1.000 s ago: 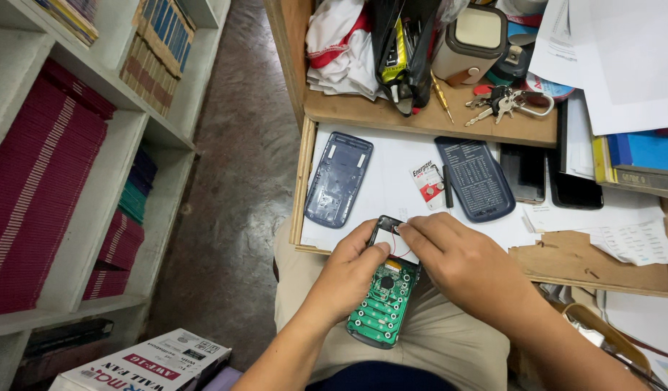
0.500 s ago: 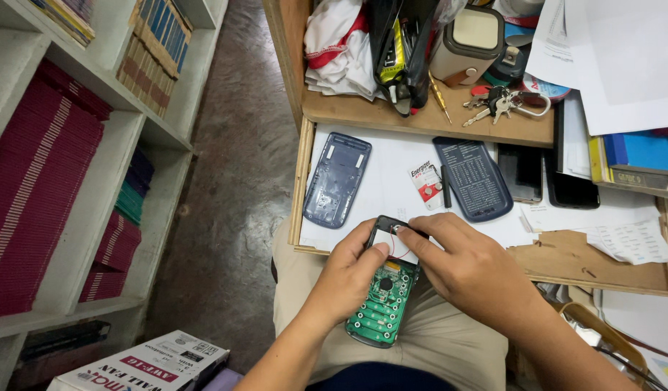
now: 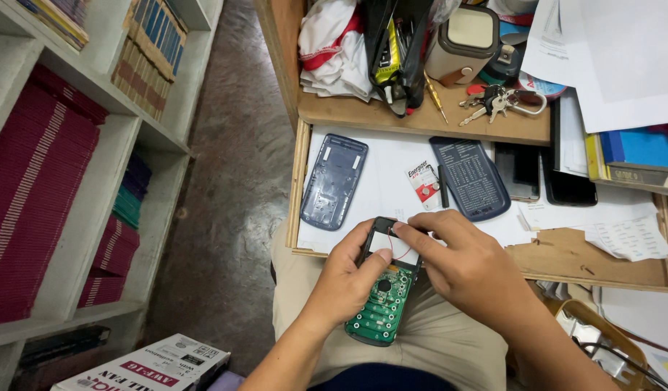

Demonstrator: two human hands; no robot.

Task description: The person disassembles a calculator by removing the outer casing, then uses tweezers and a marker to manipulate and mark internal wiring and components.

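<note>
Head view: shelves are seen along the left edge, and an open strip of floor is left between them and the drawer. A box is seen at the lower left. The drawer's front edge is crossed by both hands, so little room is left above the lap.

The left hand is curled around the left side of the opened calculator, with its thumb laid on the top face; the device is gripped, not released. The long axis of the calculator runs from its green board near the lap up to its dark screen end at the drawer edge, tilted slightly right. The right hand is laid over the right side, its fingers loosely bent and its fingertips pressed on the screen end beside a thin red wire.

In the drawer, a blue back shell, a battery pack and a dark cover are laid apart, from left to right.
</note>
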